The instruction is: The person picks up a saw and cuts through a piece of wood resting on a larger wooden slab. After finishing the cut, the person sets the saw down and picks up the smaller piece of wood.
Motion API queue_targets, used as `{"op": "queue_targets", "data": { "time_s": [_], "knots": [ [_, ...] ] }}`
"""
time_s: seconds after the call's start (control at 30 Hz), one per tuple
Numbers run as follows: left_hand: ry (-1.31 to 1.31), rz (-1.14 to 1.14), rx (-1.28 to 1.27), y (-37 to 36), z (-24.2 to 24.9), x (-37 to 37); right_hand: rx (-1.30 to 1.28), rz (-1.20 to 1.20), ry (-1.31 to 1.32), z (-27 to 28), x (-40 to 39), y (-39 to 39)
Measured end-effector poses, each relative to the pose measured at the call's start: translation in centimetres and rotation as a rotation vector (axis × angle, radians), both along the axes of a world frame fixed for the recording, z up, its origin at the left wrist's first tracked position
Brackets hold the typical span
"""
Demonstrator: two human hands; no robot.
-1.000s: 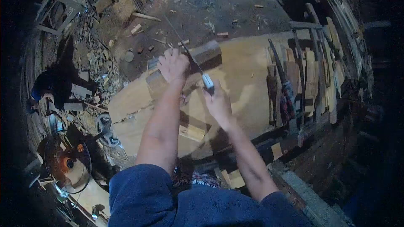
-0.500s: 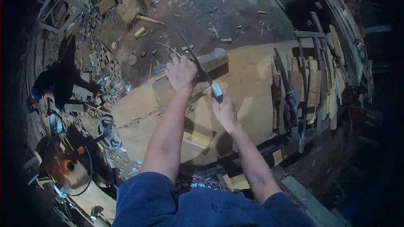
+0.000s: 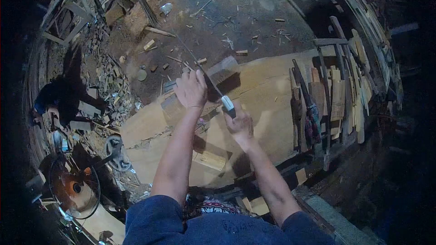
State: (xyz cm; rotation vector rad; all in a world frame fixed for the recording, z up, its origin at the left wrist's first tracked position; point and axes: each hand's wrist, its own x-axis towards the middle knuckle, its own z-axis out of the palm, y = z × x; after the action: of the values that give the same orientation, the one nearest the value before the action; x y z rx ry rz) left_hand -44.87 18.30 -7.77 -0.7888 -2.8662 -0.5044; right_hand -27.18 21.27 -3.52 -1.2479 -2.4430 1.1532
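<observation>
My right hand (image 3: 240, 124) is closed around the white and black handle of a handsaw (image 3: 205, 75). Its long, thin blade points away from me and to the left, seen nearly edge-on. Just left of the blade, my left hand (image 3: 190, 88) presses down with curled fingers on a wooden block (image 3: 171, 109), gripping its far side. A grey-topped length of wood (image 3: 225, 68) lies to the right of the blade. The contact between blade and wood is partly hidden by my left hand. Beneath them is a broad wooden slab (image 3: 268, 95).
A short wood offcut (image 3: 209, 159) lies close to me on the slab. Several wooden strips (image 3: 337, 93) are stacked at the right. A fan (image 3: 75, 186) and a handwheel (image 3: 118, 153) stand at the left, near scattered scraps. Another person (image 3: 47, 97) is partly visible at far left.
The handsaw's handle has come back a little toward me with my right hand. My left hand stays on the block. The whole view has shifted slightly.
</observation>
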Motion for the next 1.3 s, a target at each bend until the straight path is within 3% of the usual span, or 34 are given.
{"op": "queue_targets", "data": {
  "time_s": [0.1, 0.17, 0.23, 0.33, 0.57, 0.67, 0.73, 0.8, 1.07, 1.17, 1.3],
  "knots": [
    [0.005, 0.041, -0.036, 0.4, -0.2, -0.2, 0.015, 0.005, 0.006, -0.9, 0.0, 0.3],
    [-0.002, 0.077, -0.033, 0.5, -0.2, -0.2, 0.028, 0.028, 0.141, -0.7, 0.0, 0.3],
    [-0.075, 0.095, -0.151, 0.7, -0.4, -0.3, -0.007, 0.008, 0.139, 0.3, 0.1, -0.1],
    [0.037, 0.096, -0.056, 0.6, -1.0, 0.2, -0.010, -0.009, 0.115, 0.9, 0.9, -0.9],
    [-0.081, 0.087, -0.121, 0.5, 0.1, 0.1, -0.031, -0.007, 0.058, 1.8, 0.3, -0.1],
    [-0.035, 0.045, -0.085, 0.5, -0.5, 0.0, 0.021, 0.012, 0.185, -1.2, 1.2, 0.0],
    [0.003, 0.065, -0.058, 0.4, -0.4, 0.2, -0.025, -0.024, 0.084, -1.4, 1.6, -0.5],
    [0.024, 0.067, -0.062, 0.5, -0.6, 0.2, -0.074, -0.072, -0.006, 0.2, 2.0, -1.1],
    [-0.013, 0.067, -0.089, 0.7, 0.0, 0.3, -0.016, -0.023, 0.192, 3.2, 3.6, -2.2],
    [-0.042, 0.033, -0.074, 0.5, -0.2, 0.1, -0.192, -0.038, -0.011, 4.4, 3.0, -0.7],
    [-0.030, 0.038, -0.029, 0.6, -0.4, 0.0, -0.120, -0.023, 0.070, 0.4, 2.8, -0.4]
  ]
}}
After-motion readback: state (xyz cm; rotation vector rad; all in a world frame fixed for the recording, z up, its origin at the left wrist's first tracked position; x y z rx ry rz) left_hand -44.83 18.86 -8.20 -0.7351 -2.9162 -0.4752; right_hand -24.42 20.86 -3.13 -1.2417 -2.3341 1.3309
